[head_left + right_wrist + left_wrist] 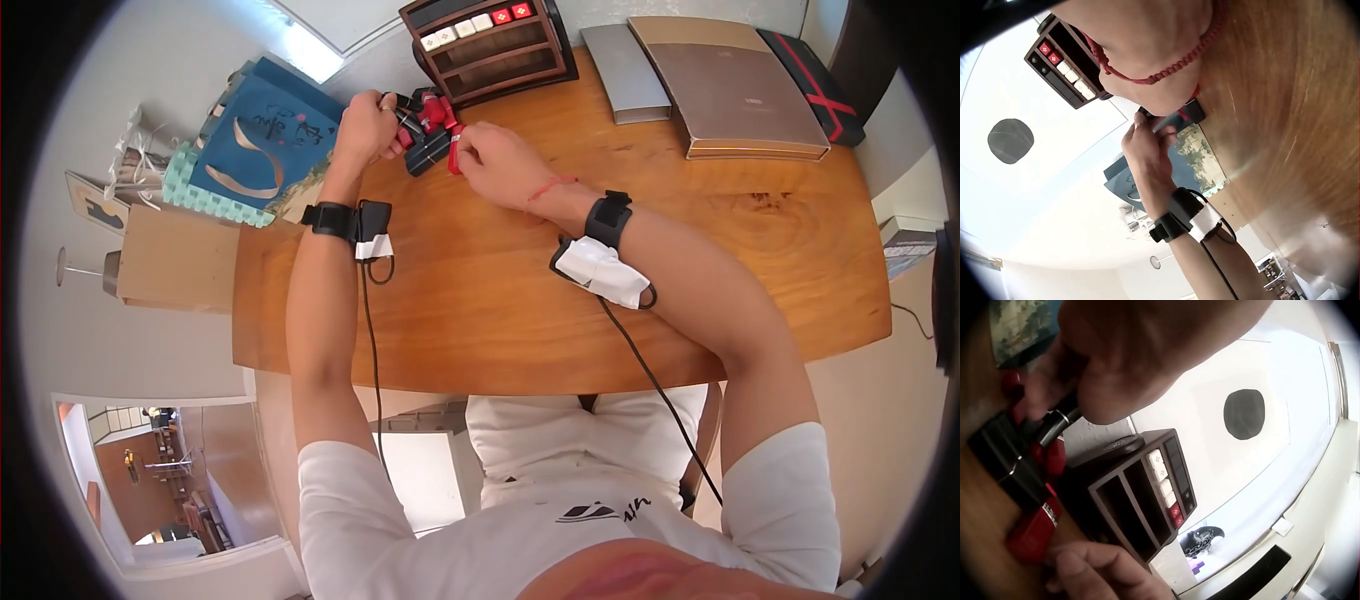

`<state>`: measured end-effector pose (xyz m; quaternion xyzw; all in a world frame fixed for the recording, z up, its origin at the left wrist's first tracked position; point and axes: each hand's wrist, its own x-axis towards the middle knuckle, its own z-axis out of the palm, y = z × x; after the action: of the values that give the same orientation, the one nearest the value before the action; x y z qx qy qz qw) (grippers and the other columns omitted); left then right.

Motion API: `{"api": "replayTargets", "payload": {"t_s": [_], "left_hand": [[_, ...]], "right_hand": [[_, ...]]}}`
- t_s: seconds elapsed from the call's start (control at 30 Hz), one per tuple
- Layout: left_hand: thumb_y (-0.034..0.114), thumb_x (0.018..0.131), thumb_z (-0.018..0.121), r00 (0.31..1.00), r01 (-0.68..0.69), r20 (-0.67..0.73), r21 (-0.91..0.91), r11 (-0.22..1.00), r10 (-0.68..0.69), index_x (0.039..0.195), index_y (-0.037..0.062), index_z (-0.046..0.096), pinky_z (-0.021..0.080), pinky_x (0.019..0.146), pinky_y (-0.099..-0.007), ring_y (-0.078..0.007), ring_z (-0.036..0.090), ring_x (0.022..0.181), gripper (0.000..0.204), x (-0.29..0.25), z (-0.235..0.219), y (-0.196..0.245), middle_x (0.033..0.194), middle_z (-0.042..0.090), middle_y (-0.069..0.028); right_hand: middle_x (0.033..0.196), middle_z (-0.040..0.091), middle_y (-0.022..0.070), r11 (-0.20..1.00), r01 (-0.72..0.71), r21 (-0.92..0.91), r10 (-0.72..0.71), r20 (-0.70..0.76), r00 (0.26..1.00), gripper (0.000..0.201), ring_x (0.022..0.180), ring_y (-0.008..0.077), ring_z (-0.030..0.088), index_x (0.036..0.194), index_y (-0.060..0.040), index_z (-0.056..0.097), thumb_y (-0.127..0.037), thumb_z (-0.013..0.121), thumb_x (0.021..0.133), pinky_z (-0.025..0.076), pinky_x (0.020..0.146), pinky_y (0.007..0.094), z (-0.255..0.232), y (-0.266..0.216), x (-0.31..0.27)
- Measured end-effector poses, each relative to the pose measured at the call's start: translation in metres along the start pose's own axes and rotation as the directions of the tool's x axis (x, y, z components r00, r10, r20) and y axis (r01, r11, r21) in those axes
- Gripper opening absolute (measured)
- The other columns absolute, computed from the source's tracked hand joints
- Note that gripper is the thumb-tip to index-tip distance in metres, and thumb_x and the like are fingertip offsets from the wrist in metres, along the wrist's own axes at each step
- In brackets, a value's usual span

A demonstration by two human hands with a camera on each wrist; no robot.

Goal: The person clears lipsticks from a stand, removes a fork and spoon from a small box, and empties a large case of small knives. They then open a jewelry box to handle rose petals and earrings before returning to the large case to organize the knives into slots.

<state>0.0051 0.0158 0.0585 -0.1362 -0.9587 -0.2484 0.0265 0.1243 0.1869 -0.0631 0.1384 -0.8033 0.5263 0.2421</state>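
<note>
On the wooden table, just before the dark shelf box, I see my left hand with fingers curled tight round a black tube. My right hand pinches a red piece beside the black-and-red case lying between both hands.

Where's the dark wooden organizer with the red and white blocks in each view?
Head: wooden organizer at top centre, behind both hands.
Left wrist: centre, right of the red and black items.
Right wrist: upper left, above the wrist's red string bracelet.
Shared landmark: its row of red and white blocks.
</note>
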Motion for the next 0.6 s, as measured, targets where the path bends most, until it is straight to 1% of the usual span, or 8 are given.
{"api": "replayTargets", "payload": {"t_s": [0.1, 0.17, 0.23, 0.37, 0.47, 0.53, 0.57, 0.6], "left_hand": [[0.027, 0.114, 0.057, 0.998, 0.054, 0.048, -0.056, 0.997, -0.052, 0.102, -0.011, 0.069, 0.061, 0.052, -0.0373, -0.0261, 0.076, 0.057, 0.041, 0.017, 0.003, -0.003, 0.071, 0.074, -0.0155], [0.027, 0.113, 0.058, 0.995, 0.073, 0.068, -0.072, 0.995, -0.069, 0.101, -0.0111, 0.069, 0.061, 0.052, -0.037, -0.0265, 0.076, 0.057, 0.042, 0.028, 0.005, -0.006, 0.071, 0.074, -0.0156], [0.029, 0.113, 0.058, 0.995, 0.086, 0.05, 0.033, 0.996, -0.087, 0.103, -0.0104, 0.069, 0.062, 0.054, -0.0374, -0.0266, 0.077, 0.058, 0.042, 0.036, 0.006, -0.007, 0.072, 0.075, -0.0168], [0.033, 0.113, 0.059, 0.999, 0.034, 0.034, 0.106, 0.994, -0.038, 0.107, -0.0114, 0.067, 0.062, 0.053, -0.0369, -0.0265, 0.077, 0.058, 0.045, 0.038, 0.007, -0.008, 0.073, 0.075, -0.0186], [0.036, 0.11, 0.064, 0.995, 0.093, -0.041, 0.176, 0.98, -0.087, 0.117, -0.0105, 0.069, 0.061, 0.053, -0.0389, -0.0262, 0.075, 0.056, 0.047, 0.044, 0.009, -0.016, 0.076, 0.076, -0.0174], [0.038, 0.107, 0.068, 0.947, -0.066, -0.271, 0.356, 0.932, 0.17, 0.122, -0.0017, 0.072, 0.06, 0.06, -0.0405, -0.0255, 0.076, 0.064, 0.043, 0.054, 0.01, -0.033, 0.08, 0.077, -0.0169], [0.038, 0.107, 0.068, 0.948, -0.061, -0.273, 0.36, 0.931, 0.167, 0.122, -0.0017, 0.072, 0.06, 0.06, -0.0405, -0.0255, 0.076, 0.064, 0.043, 0.045, 0.005, -0.021, 0.08, 0.077, -0.0169], [0.037, 0.107, 0.069, 0.895, -0.205, -0.338, 0.267, 0.942, 0.291, 0.124, 0.002, 0.072, 0.059, 0.065, -0.04, -0.0247, 0.075, 0.068, 0.039, 0.037, 0.001, -0.008, 0.085, 0.077, -0.0163]], "right_hand": [[0.104, 0.07, 0.0259, 1.0, -0.001, 0.017, 0.0, 0.021, 1.0, 0.015, 0.099, 0.0481, 0.068, 0.096, 0.0008, 0.068, -0.012, 0.061, 0.099, 0.054, 0.087, 0.0537, -0.001, 0.0, 0.0], [0.104, 0.07, 0.026, 1.0, 0.0, 0.016, 0.0, 0.024, 1.0, 0.015, 0.099, 0.0482, 0.068, 0.096, 0.001, 0.068, -0.012, 0.061, 0.099, 0.054, 0.087, 0.054, -0.002, -0.001, 0.0], [0.104, 0.07, 0.0262, 1.0, 0.001, 0.015, -0.002, 0.023, 1.0, 0.016, 0.1, 0.0484, 0.068, 0.097, 0.0011, 0.068, -0.013, 0.061, 0.099, 0.054, 0.088, 0.0542, -0.003, -0.001, -0.001], [0.105, 0.07, 0.0263, 1.0, -0.018, -0.012, 0.019, 0.031, 0.999, 0.016, 0.102, 0.0486, 0.068, 0.097, 0.0012, 0.068, -0.014, 0.062, 0.099, 0.055, 0.09, 0.0547, 0.001, -0.001, 0.0], [0.106, 0.07, 0.0262, 1.0, -0.014, -0.009, 0.014, 0.016, 1.0, 0.016, 0.103, 0.0487, 0.068, 0.097, 0.0011, 0.068, -0.014, 0.062, 0.099, 0.055, 0.091, 0.055, 0.0, 0.0, -0.001], [0.106, 0.07, 0.0262, 1.0, -0.009, 0.005, 0.009, 0.01, 1.0, 0.016, 0.102, 0.0489, 0.068, 0.098, 0.0011, 0.069, -0.014, 0.062, 0.099, 0.055, 0.09, 0.0551, 0.0, 0.0, -0.001], [0.106, 0.07, 0.0262, 1.0, 0.001, 0.012, -0.001, 0.0, 1.0, 0.016, 0.102, 0.0489, 0.068, 0.097, 0.0013, 0.069, -0.013, 0.062, 0.099, 0.055, 0.09, 0.0553, 0.001, 0.002, -0.001], [0.106, 0.07, 0.0261, 1.0, 0.013, 0.021, -0.013, -0.008, 1.0, 0.016, 0.102, 0.049, 0.068, 0.097, 0.0014, 0.068, -0.013, 0.062, 0.099, 0.055, 0.09, 0.0555, 0.004, 0.003, -0.001]]}}
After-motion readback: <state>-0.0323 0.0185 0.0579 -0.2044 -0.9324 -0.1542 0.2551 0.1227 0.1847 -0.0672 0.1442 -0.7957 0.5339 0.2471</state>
